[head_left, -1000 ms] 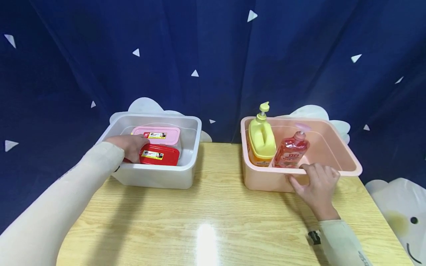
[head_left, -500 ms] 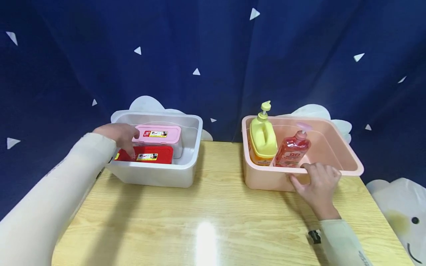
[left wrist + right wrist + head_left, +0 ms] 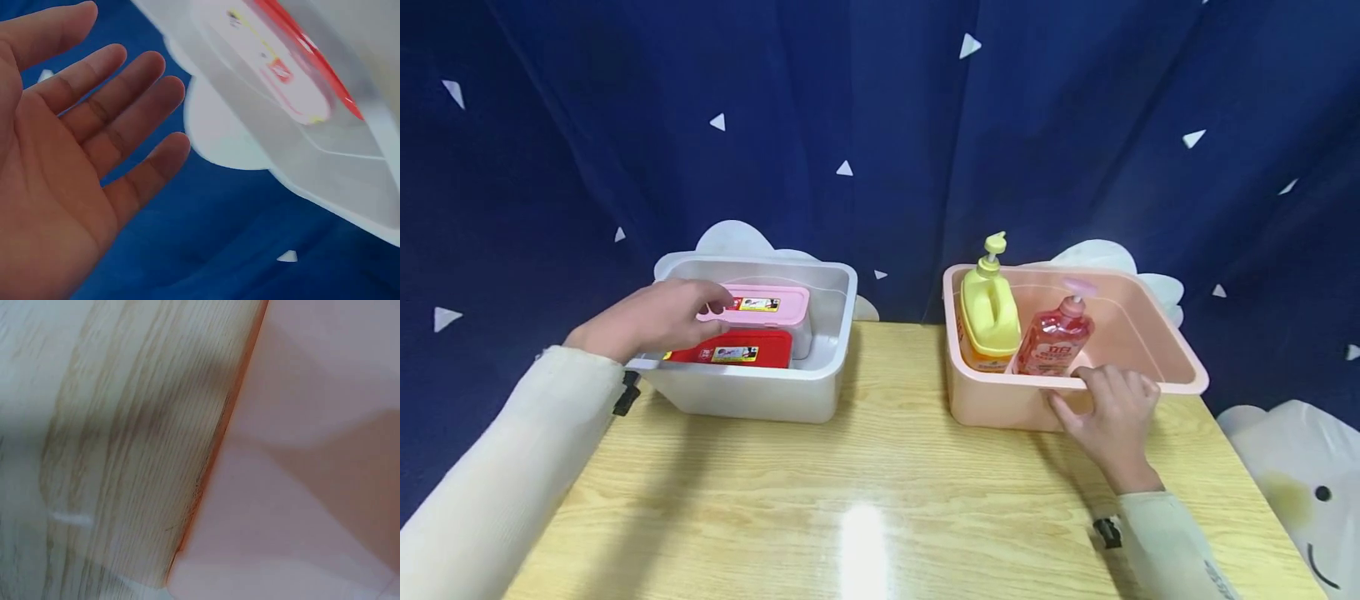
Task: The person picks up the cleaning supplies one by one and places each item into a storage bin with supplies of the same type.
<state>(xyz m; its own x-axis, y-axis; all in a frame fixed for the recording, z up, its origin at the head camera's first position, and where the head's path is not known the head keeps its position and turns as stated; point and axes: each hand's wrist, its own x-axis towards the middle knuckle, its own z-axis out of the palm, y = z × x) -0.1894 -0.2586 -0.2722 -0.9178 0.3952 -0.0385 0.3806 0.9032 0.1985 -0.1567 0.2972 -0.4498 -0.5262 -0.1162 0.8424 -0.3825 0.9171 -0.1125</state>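
Note:
My left hand point(image 3: 658, 318) hovers over the left side of a white plastic bin point(image 3: 752, 397), fingers loosely extended. In the left wrist view its palm and fingers hold nothing, beside the bin's rim. Inside lie a red-lidded box point(image 3: 769, 345) at the front and a pink-lidded box point(image 3: 784, 305) behind it. At the right, my right hand point(image 3: 1116, 421) grips the front rim of a pink plastic bin point(image 3: 1000, 407), thumb outside and fingers over the edge. That bin contains a yellow pump bottle point(image 3: 988, 308) and a red see-through soap bottle point(image 3: 1051, 343), leaning.
Both bins stand toward the back of a wooden table point(image 3: 880, 467), with a gap between them. A dark blue curtain point(image 3: 887, 108) with white triangles hangs behind. A white smiling figure point(image 3: 1300, 475) is beyond the table's right edge.
My left hand has let go of the red-lidded box and risen back toward the left. The box has shifted left within the white bin. My right hand stays on the pink bin's rim.

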